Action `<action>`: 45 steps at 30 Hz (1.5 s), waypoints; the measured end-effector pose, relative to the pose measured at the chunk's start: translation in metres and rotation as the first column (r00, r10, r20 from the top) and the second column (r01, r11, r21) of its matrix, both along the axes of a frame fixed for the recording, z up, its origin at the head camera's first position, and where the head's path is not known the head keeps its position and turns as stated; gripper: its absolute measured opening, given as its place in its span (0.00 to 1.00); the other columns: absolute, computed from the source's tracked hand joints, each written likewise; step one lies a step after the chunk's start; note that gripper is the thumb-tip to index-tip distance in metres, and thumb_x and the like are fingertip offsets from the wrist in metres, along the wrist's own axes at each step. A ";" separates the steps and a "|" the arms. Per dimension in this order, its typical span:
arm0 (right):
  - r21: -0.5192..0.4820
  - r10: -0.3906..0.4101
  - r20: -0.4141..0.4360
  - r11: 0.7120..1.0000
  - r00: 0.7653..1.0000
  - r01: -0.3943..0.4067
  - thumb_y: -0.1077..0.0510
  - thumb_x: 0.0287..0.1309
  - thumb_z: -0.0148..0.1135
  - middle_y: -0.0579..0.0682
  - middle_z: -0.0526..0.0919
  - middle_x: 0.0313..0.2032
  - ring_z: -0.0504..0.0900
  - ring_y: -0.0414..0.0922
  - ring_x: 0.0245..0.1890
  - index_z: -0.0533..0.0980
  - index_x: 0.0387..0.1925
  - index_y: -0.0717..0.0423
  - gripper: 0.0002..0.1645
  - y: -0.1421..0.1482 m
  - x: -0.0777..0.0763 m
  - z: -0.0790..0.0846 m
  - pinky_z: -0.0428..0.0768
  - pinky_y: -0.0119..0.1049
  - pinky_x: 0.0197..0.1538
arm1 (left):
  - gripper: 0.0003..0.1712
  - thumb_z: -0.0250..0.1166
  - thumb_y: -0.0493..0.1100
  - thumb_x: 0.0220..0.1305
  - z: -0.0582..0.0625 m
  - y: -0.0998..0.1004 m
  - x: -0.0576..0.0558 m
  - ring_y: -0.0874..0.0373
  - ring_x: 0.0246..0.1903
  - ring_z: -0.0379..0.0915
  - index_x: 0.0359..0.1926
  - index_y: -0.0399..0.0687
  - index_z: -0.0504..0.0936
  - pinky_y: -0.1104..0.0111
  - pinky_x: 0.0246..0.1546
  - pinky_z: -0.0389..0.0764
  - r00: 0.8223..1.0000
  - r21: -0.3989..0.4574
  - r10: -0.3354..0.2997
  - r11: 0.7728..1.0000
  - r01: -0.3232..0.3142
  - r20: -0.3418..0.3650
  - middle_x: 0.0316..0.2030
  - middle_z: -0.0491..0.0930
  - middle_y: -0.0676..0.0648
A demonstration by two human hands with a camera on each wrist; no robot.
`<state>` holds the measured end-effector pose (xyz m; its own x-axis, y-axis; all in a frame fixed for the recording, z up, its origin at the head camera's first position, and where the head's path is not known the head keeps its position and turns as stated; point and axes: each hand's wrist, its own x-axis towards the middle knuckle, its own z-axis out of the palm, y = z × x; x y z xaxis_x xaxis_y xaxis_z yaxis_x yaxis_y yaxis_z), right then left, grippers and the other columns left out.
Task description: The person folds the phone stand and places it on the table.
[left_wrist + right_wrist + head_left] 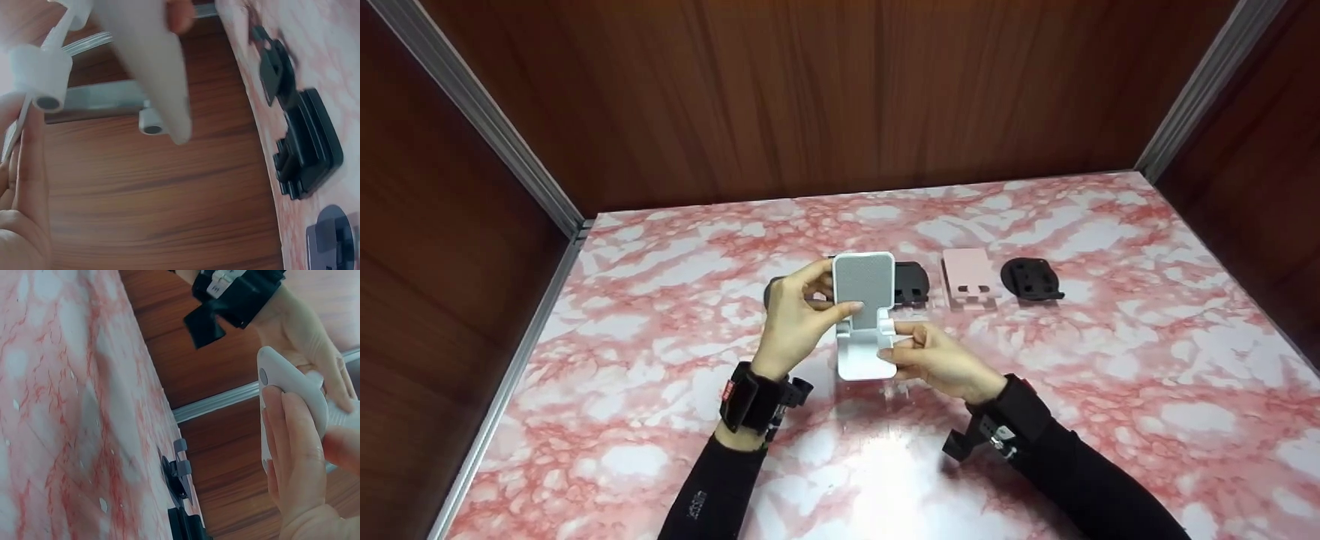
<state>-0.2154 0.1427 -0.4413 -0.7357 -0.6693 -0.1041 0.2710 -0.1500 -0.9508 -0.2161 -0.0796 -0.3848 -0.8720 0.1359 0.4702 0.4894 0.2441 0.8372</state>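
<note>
A white folding phone stand [864, 279] with a grey padded plate is held up above the table, unfolded. My left hand [795, 319] grips its upper plate from the left side, thumb across the front. On the other side my right hand [943, 362] pinches the white base near the hinge. In the right wrist view, the right fingers [298, 444] lie along the underside of the base [292, 379], with the left hand [301, 332] beyond. The stand's plate [152, 73] looks blurred and close in the left wrist view.
Behind the held stand are a black stand [913, 283], partly hidden, and a dark object [770, 292] mostly covered by the left hand. To the right lie a pink phone stand [969, 274] and a round-based black stand [1032, 279]. Wooden panels enclose the marbled table [660, 420].
</note>
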 end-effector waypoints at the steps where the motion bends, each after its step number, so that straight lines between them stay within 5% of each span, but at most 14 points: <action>1: -0.006 0.003 0.005 1.000 1.000 -0.003 0.69 0.65 0.55 0.50 0.84 0.47 0.86 0.44 0.43 0.66 0.63 0.70 0.25 0.000 0.000 0.000 0.86 0.39 0.49 | 0.27 0.79 0.39 0.48 -0.001 0.000 0.000 0.57 0.31 0.82 0.51 0.40 0.83 0.71 0.35 0.87 1.000 -0.010 0.014 1.000 -0.015 -0.019 0.31 0.86 0.43; 11: -0.021 -0.003 0.058 1.000 0.998 0.004 0.70 0.65 0.55 0.50 0.84 0.46 0.86 0.43 0.42 0.62 0.66 0.71 0.29 -0.003 0.004 0.002 0.86 0.39 0.51 | 0.27 0.78 0.39 0.49 -0.006 0.001 -0.006 0.56 0.30 0.82 0.52 0.40 0.83 0.74 0.34 0.87 0.984 -0.050 0.062 0.996 -0.071 -0.165 0.31 0.86 0.44; 19: 0.002 -0.024 0.065 1.000 0.998 0.024 0.70 0.65 0.54 0.50 0.84 0.45 0.87 0.42 0.40 0.60 0.65 0.74 0.29 -0.004 0.005 0.004 0.87 0.34 0.46 | 0.19 0.76 0.35 0.50 -0.011 0.002 -0.009 0.57 0.30 0.81 0.44 0.40 0.82 0.74 0.33 0.86 0.958 -0.114 0.090 0.986 -0.125 -0.273 0.34 0.86 0.44; 23: 0.005 -0.015 0.039 1.000 0.999 0.015 0.69 0.66 0.54 0.50 0.85 0.45 0.87 0.43 0.41 0.61 0.65 0.75 0.29 -0.004 0.004 0.003 0.87 0.35 0.47 | 0.19 0.76 0.36 0.50 -0.015 0.003 -0.012 0.56 0.32 0.82 0.44 0.41 0.80 0.69 0.33 0.86 0.924 -0.184 0.116 0.964 -0.194 -0.363 0.36 0.85 0.44; 31: -0.029 -0.023 0.063 0.999 0.998 0.025 0.67 0.68 0.52 0.50 0.85 0.46 0.87 0.43 0.41 0.58 0.67 0.76 0.30 -0.002 0.003 0.002 0.86 0.34 0.49 | 0.18 0.74 0.39 0.52 -0.024 0.009 -0.013 0.54 0.36 0.84 0.44 0.43 0.80 0.66 0.37 0.86 0.800 -0.300 0.126 0.884 -0.359 -0.586 0.37 0.85 0.46; 34: -0.051 -0.034 0.106 0.998 0.994 0.040 0.66 0.70 0.52 0.50 0.85 0.45 0.87 0.43 0.42 0.56 0.68 0.76 0.31 -0.002 0.003 0.003 0.85 0.33 0.50 | 0.16 0.74 0.39 0.53 -0.027 0.010 -0.014 0.53 0.38 0.84 0.43 0.44 0.81 0.65 0.39 0.86 0.774 -0.324 0.105 0.867 -0.379 -0.624 0.36 0.84 0.47; 39: -0.064 -0.049 0.189 0.996 0.981 0.062 0.61 0.74 0.48 0.51 0.84 0.46 0.87 0.42 0.42 0.51 0.71 0.73 0.32 -0.001 0.003 0.005 0.84 0.32 0.53 | 0.15 0.73 0.37 0.54 -0.031 0.011 -0.016 0.54 0.37 0.83 0.43 0.43 0.82 0.67 0.40 0.86 0.775 -0.335 0.077 0.871 -0.358 -0.628 0.35 0.84 0.47; 45: -0.162 -0.036 0.262 0.983 0.964 0.081 0.40 0.77 0.31 0.56 0.81 0.51 0.85 0.46 0.48 0.44 0.73 0.70 0.42 0.000 -0.001 0.009 0.81 0.36 0.59 | 0.14 0.69 0.31 0.58 -0.032 0.011 -0.016 0.55 0.38 0.84 0.45 0.45 0.85 0.71 0.43 0.86 0.817 -0.344 -0.002 0.908 -0.240 -0.577 0.37 0.85 0.47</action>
